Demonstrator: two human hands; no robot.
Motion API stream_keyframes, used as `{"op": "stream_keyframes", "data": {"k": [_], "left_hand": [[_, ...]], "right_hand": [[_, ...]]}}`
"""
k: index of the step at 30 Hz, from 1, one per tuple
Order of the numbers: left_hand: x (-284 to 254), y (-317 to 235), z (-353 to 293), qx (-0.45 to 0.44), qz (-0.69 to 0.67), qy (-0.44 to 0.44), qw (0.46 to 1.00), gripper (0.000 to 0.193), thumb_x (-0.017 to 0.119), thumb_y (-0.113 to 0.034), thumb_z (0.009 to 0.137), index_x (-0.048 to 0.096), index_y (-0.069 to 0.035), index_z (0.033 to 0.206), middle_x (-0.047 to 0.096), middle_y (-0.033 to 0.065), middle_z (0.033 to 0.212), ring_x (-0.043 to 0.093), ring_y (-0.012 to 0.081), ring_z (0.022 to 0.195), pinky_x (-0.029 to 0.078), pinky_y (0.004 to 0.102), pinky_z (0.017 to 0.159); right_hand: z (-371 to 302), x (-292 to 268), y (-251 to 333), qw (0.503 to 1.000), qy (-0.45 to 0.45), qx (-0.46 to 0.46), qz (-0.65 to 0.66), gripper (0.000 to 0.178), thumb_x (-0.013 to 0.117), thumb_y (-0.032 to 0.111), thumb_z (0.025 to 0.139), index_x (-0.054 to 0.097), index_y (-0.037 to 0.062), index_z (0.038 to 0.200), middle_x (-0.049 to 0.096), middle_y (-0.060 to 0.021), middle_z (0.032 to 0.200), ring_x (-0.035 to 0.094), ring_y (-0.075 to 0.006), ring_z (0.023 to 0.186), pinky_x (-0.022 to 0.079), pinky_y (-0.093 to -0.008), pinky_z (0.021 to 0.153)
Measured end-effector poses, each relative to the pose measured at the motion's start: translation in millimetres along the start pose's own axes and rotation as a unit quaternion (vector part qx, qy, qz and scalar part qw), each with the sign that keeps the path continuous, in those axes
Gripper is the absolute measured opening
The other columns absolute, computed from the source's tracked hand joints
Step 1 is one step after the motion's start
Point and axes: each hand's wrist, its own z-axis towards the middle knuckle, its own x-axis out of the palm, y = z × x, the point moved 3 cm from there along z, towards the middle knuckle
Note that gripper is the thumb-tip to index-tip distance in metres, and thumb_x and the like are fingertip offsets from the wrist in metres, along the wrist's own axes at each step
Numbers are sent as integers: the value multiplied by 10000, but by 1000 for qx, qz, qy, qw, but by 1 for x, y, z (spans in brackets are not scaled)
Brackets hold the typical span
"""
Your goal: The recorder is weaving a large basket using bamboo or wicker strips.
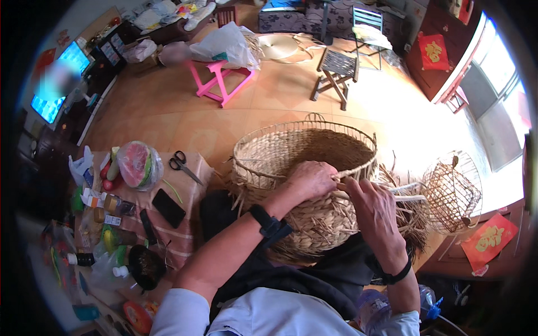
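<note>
A large woven straw basket (319, 224) stands between my knees, its wire rim frame (302, 124) showing above the weave. At the near right part of the rim, my left hand (314, 179) reaches over the edge with its fingers closed on the straw there. Just to its right, my right hand (372, 210) pinches a pale straw strand (343, 187) against the rim. Loose strand ends stick out to the right past my right hand. The fingertips of both hands are close together and partly hidden.
On my left, a cloth-covered table carries scissors (185, 166), a phone (168, 208), wrapped watermelon (138, 163) and several bottles. A wire basket frame (453, 193) and straw lie on the right. Ahead stand a pink stool (216, 84) and a folding stool (338, 70).
</note>
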Motion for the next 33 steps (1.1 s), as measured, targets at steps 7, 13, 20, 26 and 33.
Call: {"op": "stream_keyframes", "data": {"k": [7,13,20,26,33], "left_hand": [[5,6,22,172,-212,229,934,274,629,-250,842,659,-35,1011,664,61,784,592,162,695,497,369,622],[-1,29,18,91,-343,239,904,340,591,-353,970,681,-32,1035,663,59,870,576,156,795,505,381,716],[8,41,35,-20,-234,199,951,390,594,-399,997,699,-25,977,627,7,743,492,139,673,437,381,589],[0,35,25,-59,-274,176,944,297,752,-340,906,775,-77,1042,707,15,744,612,133,596,422,323,452],[15,26,31,-27,-232,172,957,401,727,-304,907,730,14,1151,762,78,920,665,149,747,540,340,641]], "right_hand": [[-17,23,-10,998,-63,9,30,317,601,22,838,661,101,1139,579,-117,880,626,-327,822,488,-467,708],[-6,54,-15,997,-71,-23,32,280,609,37,829,647,56,1105,516,-130,838,577,-328,773,450,-455,640],[2,58,-10,998,-23,-32,-43,163,608,46,808,590,27,969,500,-146,870,591,-336,809,455,-454,632],[-13,44,-3,999,-29,12,-25,188,587,22,859,599,48,1046,527,-165,887,596,-372,788,446,-484,640],[-33,39,-14,995,-16,89,-42,226,603,-10,879,634,54,1093,568,-162,873,605,-378,755,456,-476,626]]}}
